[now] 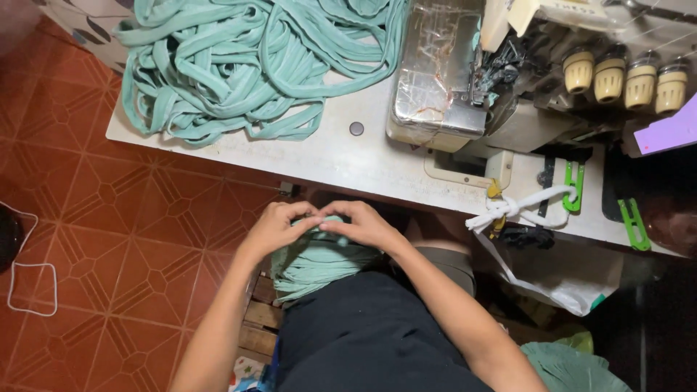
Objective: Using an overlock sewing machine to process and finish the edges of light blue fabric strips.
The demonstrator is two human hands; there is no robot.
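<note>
Black-clothed lap at lower centre, left hand (274, 226) and right hand (365, 223) pinching a folded mint-green fabric bundle (319, 263) mid-frame, white table (348, 163) above, heaped mint-green fabric strips (239, 65) upper left, grey overlock sewing machine (465, 72) upper right

Red patterned tile floor (145, 210), white worktable (341, 160)

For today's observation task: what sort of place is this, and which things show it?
Probably a small home sewing workshop: an overlock sewing machine on a white table, a heap of green fabric strips, tiled floor.
</note>
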